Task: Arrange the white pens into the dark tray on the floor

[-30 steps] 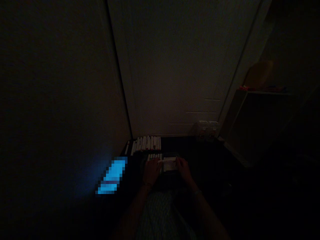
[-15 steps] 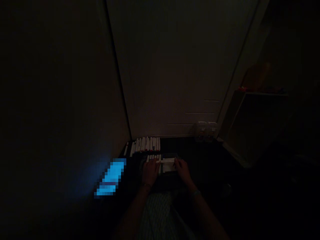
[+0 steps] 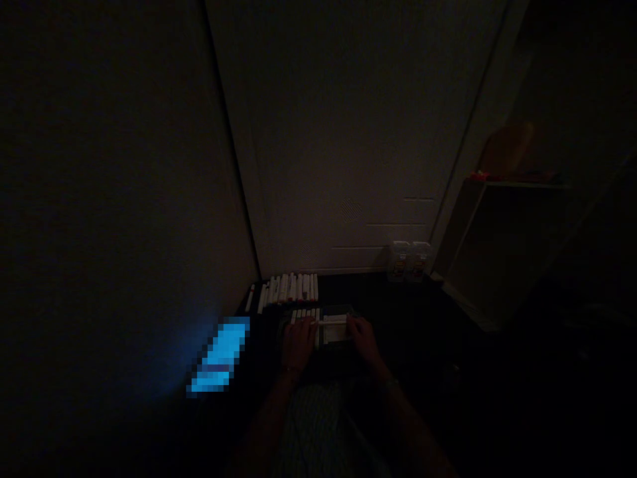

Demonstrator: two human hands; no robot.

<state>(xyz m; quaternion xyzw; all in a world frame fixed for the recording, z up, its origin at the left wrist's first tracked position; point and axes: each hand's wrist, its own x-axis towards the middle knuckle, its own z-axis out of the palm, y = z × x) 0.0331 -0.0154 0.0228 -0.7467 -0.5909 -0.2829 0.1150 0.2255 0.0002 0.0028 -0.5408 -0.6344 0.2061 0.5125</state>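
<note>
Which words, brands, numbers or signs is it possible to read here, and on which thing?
No text is readable.
Two clear containers: labels too small and dark.
White markers: any print too small, dark.
Bright blue patch: pixelated, nothing legible.

The two clear boxy containers (image 3: pixel 409 261) at far right look like smooth plastic; the pale upright panel (image 3: pixel 343 153) behind looks matt, with raised lines.

Passage lies between the tray (image 3: pixel 355 312) and two clear containers (image 3: pixel 409 263); white markers (image 3: pixel 291 289) block far left.
</note>
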